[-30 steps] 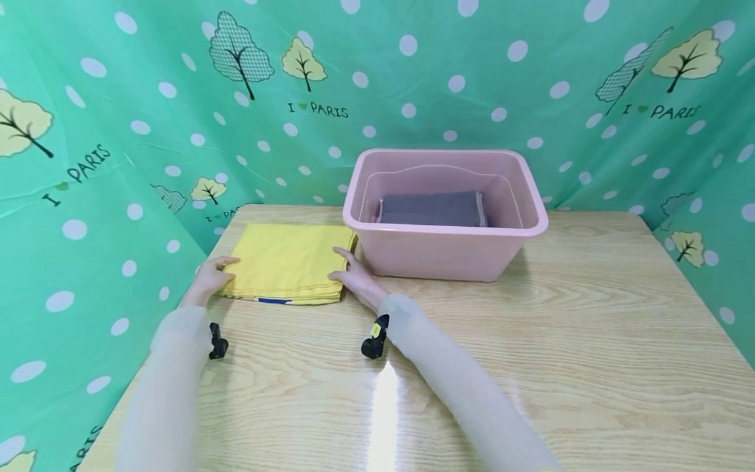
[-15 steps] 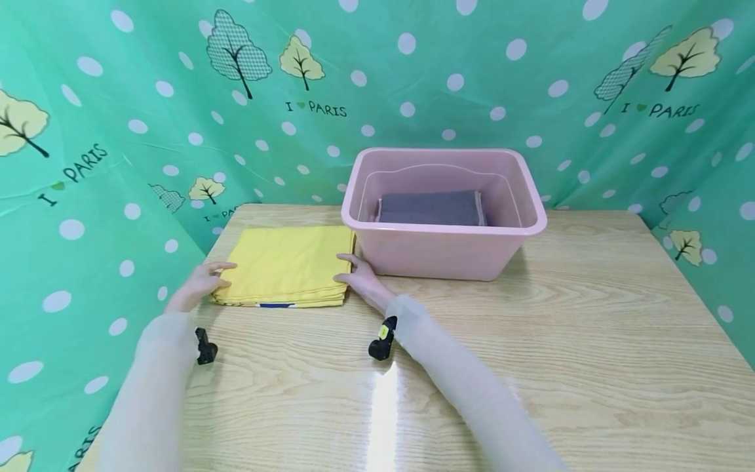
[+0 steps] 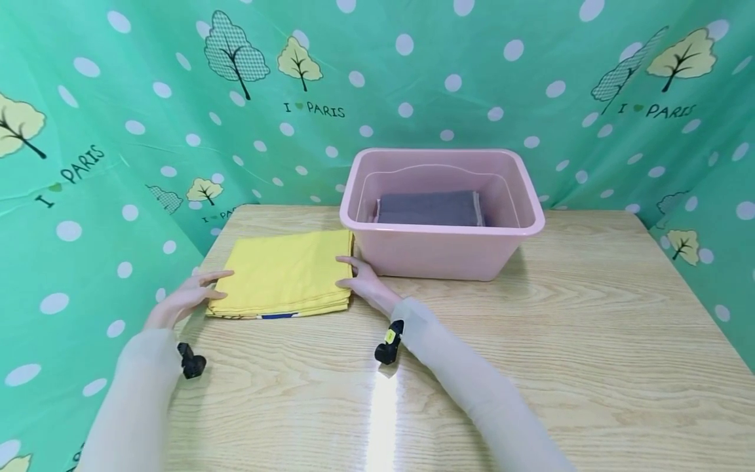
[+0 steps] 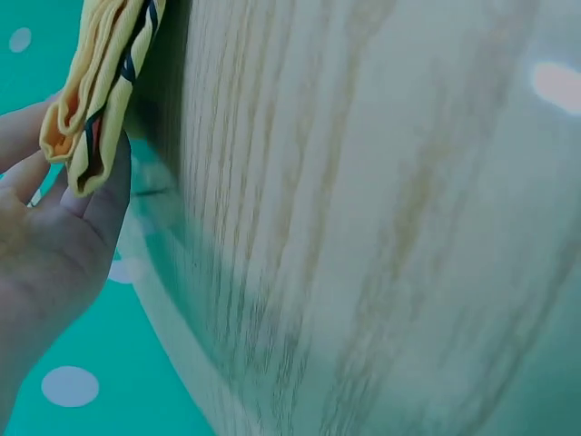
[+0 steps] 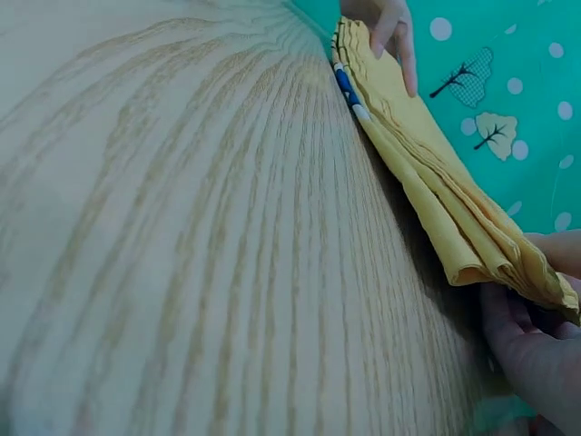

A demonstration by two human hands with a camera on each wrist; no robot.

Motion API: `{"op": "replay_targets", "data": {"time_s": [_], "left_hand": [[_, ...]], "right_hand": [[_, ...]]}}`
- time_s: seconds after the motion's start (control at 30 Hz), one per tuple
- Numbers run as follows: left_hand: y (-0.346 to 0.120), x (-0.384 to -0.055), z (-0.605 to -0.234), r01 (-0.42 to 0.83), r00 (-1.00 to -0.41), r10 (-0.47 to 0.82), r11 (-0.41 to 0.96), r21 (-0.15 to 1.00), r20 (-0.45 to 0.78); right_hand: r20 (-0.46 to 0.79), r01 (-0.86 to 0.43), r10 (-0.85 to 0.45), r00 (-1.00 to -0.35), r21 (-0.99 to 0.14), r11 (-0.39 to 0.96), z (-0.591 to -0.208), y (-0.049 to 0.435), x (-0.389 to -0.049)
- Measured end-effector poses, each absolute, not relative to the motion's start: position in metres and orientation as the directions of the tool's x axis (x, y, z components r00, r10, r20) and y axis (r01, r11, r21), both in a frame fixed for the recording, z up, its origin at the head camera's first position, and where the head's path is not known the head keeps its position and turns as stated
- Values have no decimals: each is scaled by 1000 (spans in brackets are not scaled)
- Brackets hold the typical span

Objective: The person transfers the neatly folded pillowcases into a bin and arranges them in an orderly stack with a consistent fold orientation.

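A folded yellow cloth (image 3: 283, 272) lies at the left of the table, its layers stacked and a blue printed patch on its near edge. My left hand (image 3: 183, 298) holds its left side; in the left wrist view the folded edge of the cloth (image 4: 100, 100) sits between thumb and fingers. On the opposite side, my right hand (image 3: 367, 285) grips the right edge, close beside the pink bin (image 3: 436, 252). The right wrist view has the fingers of the right hand (image 5: 536, 363) reaching under the layered corner, partly hidden by it.
Inside the bin rests a folded dark grey cloth (image 3: 430, 208) with pale edging. A green polka-dot curtain (image 3: 407, 78) hangs behind and along the left of the wooden table (image 3: 578, 341). The bin stands at the back, just right of the yellow cloth.
The yellow cloth has shifted toward me and turned slightly. My left hand has moved left and nearer with its side, and my right hand has moved slightly right and nearer.
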State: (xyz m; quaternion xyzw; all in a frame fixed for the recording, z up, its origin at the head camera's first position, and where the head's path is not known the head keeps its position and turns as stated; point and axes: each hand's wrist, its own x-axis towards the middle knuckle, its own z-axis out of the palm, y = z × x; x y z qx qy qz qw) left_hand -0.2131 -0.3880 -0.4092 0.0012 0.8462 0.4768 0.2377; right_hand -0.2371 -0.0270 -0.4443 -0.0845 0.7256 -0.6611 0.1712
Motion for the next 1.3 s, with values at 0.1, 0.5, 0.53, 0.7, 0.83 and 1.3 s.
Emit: {"op": "replay_targets", "data": {"time_s": [0.1,0.5,0.53,0.7,0.83,1.3], "left_hand": [[-390,-209,-407,-210,-893,230,547,810,-387],[-386,-189,-392,-157,-917,231,539,828,-325],[-386,-187,-391,-153,-919,232,535,831,-318],[-384,-178,-388,-137,-928,236,500,855,-287],[-380,-170,-383,-132,-939,216,496,858,-270],[-381,-152,-354,-79,-972,162,455,887,-170]], "right_hand": [[-135,95,-365,-921,-988,126,-440,-27,-235],[-42,-58,-443,-896,-976,210,-422,-24,-228],[-37,-71,-449,-893,-973,222,-420,-24,-227],[5,-139,-493,-870,-962,236,-413,-21,-224],[43,-194,-531,-846,-953,232,-406,-18,-223],[102,-254,-644,-758,-956,148,-361,-11,-212]]}}
